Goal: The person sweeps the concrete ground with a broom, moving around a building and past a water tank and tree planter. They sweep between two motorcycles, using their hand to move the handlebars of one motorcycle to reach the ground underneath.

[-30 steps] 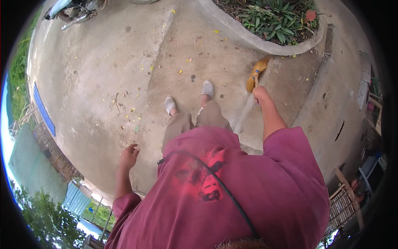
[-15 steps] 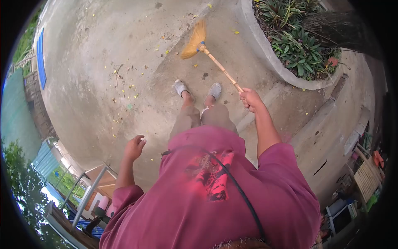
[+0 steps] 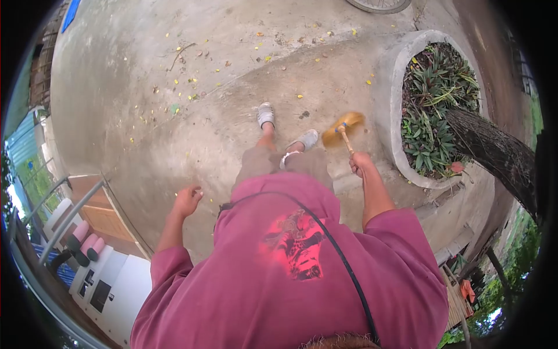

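Extending near the planter (image 3: 396, 116), your right hand (image 3: 361, 164) closes its fingers round the motion-blurred broom (image 3: 343, 130), while your left hand (image 3: 187, 201), fingers loosely open, hangs well apart from the planter.

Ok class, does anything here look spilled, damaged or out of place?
Mildly untidy: small yellow leaves and a thin, curved brown twig lie scattered over the grey concrete ground, where loose litter looks out of place.

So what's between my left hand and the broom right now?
In the head view, your legs lie between your left hand and the broom, with your right shoe closest to its bristles.
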Tool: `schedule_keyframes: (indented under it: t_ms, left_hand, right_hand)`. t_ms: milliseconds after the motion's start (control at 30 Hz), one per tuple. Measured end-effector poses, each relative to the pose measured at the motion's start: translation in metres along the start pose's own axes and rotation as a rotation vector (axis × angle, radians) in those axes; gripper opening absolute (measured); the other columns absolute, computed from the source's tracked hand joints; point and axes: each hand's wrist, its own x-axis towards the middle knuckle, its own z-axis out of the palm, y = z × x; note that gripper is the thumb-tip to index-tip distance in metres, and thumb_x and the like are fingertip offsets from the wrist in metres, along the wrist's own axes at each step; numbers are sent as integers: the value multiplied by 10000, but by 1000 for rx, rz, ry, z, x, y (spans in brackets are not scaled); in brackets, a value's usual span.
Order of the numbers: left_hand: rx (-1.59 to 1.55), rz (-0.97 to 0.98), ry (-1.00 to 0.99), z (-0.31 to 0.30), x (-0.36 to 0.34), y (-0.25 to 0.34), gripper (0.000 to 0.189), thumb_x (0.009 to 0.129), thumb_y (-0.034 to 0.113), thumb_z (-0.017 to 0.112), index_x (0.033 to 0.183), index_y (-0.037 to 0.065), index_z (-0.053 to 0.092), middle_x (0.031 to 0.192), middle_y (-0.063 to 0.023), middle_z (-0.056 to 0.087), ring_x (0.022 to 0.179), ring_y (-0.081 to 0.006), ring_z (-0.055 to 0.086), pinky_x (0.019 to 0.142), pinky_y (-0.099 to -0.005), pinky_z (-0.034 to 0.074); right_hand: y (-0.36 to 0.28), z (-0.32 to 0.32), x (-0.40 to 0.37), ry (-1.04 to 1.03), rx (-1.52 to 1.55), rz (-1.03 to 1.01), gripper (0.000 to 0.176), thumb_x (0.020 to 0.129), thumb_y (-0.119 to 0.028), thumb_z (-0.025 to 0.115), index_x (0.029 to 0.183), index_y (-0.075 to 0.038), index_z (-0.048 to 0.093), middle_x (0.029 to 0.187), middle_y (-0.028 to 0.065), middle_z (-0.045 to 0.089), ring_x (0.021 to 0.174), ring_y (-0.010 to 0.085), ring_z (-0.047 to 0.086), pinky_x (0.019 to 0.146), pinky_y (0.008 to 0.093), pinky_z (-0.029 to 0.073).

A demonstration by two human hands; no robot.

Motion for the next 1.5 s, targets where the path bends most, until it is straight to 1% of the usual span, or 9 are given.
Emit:
schedule_keyframes:
  t_ms: [200,333,567,700,967,1100,1200,1300,1500]
  left_hand:
    - [-76,-167,74,-36,-7,-39,380,936,261,656,1225,14,670,953,-196,739,891,-313,721,812,-401,551]
    - [-100,-181,120,-60,8,-46,377,942,253,651,1235,16,665,935,-185,739,857,-282,721,792,-395,549]
    - [-97,-58,89,-72,48,5,369,946,236,645,1234,7,659,916,-171,740,796,-254,719,761,-380,552]
    - [-81,-24,27,-73,69,43,367,938,227,658,1224,-3,660,889,-178,737,760,-241,718,727,-372,557]
    - [88,-3,85,-98,94,166,356,938,229,656,1216,7,660,892,-187,736,777,-259,721,729,-377,558]
    - [299,153,52,-103,78,279,368,950,265,638,1226,23,656,929,-202,732,875,-334,714,800,-411,548]
    - [286,194,55,-93,68,370,385,949,289,634,1233,29,652,967,-219,725,928,-375,698,838,-432,537]
    - [292,304,58,-80,59,436,379,942,271,642,1231,26,651,983,-211,721,927,-360,696,830,-432,537]
    - [183,334,81,-76,72,437,359,946,239,649,1232,22,653,958,-196,726,887,-308,708,804,-402,549]
  right_hand:
    - [-182,176,-9,-286,196,-167,79,998,-92,509,929,-79,474,649,-21,444,460,55,338,392,223,245]
    - [-213,186,-46,-419,271,-254,85,1001,-115,552,947,-80,496,683,-15,462,473,48,334,398,235,266]
    - [-42,21,-135,-275,276,-200,154,1013,-129,547,1167,-115,545,706,-42,461,450,30,325,391,225,259]
    - [62,-47,-176,-25,223,-14,85,980,-118,547,1063,-105,561,688,-26,469,459,68,366,394,257,285]
    - [163,-142,0,195,498,294,46,944,-65,474,912,-62,507,577,-10,414,435,112,385,373,280,289]
    - [77,-145,119,-24,738,140,70,916,-28,415,888,-56,472,582,17,421,421,124,366,358,279,278]
    - [-84,-122,29,14,446,-11,44,877,1,473,885,-34,498,599,32,434,426,133,382,376,303,276]
    - [-153,-135,41,-116,269,-166,27,897,-29,523,922,-38,520,650,22,457,428,111,359,380,288,267]
    - [-220,-189,-12,-329,318,-295,47,963,-104,571,984,-91,531,676,-27,449,445,43,331,383,248,244]
